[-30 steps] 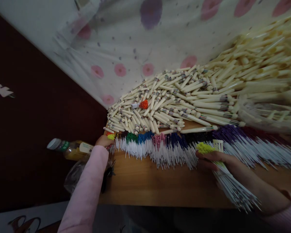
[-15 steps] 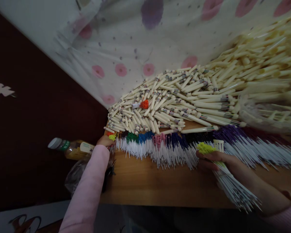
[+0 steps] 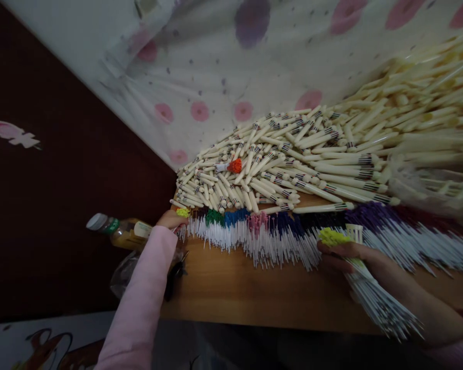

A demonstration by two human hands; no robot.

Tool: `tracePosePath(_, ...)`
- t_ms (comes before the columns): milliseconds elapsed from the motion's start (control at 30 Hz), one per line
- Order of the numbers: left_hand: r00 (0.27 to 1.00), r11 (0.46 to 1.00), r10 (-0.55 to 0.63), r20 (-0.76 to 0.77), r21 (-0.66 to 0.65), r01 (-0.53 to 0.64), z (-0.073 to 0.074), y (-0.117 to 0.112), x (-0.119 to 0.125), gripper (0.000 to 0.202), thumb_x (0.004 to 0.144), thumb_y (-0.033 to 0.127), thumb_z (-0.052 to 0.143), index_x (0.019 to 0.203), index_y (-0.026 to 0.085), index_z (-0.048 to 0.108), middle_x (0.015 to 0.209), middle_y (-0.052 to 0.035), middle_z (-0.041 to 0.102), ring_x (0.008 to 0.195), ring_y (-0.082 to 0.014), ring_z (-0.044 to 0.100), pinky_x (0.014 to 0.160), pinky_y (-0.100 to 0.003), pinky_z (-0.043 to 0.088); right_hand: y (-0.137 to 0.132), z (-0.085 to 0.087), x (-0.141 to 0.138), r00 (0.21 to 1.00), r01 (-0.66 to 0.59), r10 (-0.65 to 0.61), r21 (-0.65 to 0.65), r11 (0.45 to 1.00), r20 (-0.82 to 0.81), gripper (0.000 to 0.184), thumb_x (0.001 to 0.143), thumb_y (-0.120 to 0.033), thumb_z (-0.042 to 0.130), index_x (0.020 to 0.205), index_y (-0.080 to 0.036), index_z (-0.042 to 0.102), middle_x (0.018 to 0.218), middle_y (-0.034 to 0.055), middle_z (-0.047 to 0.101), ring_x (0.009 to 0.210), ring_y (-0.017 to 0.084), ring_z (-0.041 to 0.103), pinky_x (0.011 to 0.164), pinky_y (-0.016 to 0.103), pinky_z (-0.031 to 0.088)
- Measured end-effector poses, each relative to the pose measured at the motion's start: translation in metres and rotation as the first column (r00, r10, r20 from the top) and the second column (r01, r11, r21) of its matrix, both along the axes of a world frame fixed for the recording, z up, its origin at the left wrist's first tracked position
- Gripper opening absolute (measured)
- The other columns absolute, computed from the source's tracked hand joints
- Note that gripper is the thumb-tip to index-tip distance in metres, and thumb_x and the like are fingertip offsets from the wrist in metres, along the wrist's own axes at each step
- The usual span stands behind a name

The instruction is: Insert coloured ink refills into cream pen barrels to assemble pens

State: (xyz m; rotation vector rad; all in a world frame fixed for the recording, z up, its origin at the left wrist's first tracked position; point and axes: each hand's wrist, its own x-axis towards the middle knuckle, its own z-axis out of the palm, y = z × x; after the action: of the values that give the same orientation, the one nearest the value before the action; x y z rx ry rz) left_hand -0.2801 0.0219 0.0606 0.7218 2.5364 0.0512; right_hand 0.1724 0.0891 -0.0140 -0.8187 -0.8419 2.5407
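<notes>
A white-capped bottle (image 3: 126,234) of yellowish liquid shows before a dark panel (image 3: 73,169) bearing a pink-and-white cutout (image 3: 13,134); clear crumpled plastic (image 3: 121,277) sits just beside the bottle; a dark pointed tool (image 3: 171,285) lies near the left edge of the wooden tabletop (image 3: 250,293); behind hangs a pink-spotted white sheet (image 3: 216,67).

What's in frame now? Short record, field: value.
Left hand: at yellow tips, grip unclear
Right hand: fingers around yellow-tipped bundle
Row: white sticks, coloured ends, along table
Behind row: pen pile, orange-tipped bundle on top
Far left: bottle, green-and-white labels, tilted
</notes>
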Motion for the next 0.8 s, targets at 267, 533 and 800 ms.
tracePosePath(267,1.000,0.997,0.000,-0.008,0.072,0.001,-0.010,0.009,0.006,0.028,0.093,0.033,0.063,0.115,0.014,0.062,0.110,-0.0075,0.066,0.090,-0.0193,0.067,0.076,-0.037,0.058,-0.003,0.022,0.001,1.000,0.005,-0.001,-0.151,0.989,0.022,0.042,0.057,-0.039,0.085,0.046,-0.017,0.051,0.045,-0.0053,0.037,0.034,0.005,0.032,0.031,0.018,0.031)
tracePosePath(533,1.000,0.996,0.015,-0.022,0.083,-0.013,-0.024,0.006,0.003,0.025,0.093,0.033,0.063,0.110,0.015,0.064,0.104,-0.0059,0.067,0.084,-0.0173,0.067,0.071,-0.033,0.058,-0.003,0.007,0.004,1.000,0.020,-0.018,-0.195,0.981,0.012,0.043,0.058,-0.040,0.086,0.048,-0.016,0.052,0.046,-0.0061,0.036,0.035,0.002,0.026,0.030,0.015,0.024)
tracePosePath(800,0.999,0.995,0.017,-0.040,0.103,-0.013,-0.023,0.006,-0.004,0.025,0.094,0.033,0.063,0.109,0.014,0.064,0.101,-0.0053,0.068,0.080,-0.0159,0.067,0.068,-0.032,0.058,-0.001,0.013,0.003,0.999,0.022,-0.028,-0.251,0.968,-0.021,0.036,0.055,-0.033,0.088,0.045,-0.015,0.058,0.044,-0.0042,0.041,0.035,0.004,0.036,0.032,0.014,0.036)
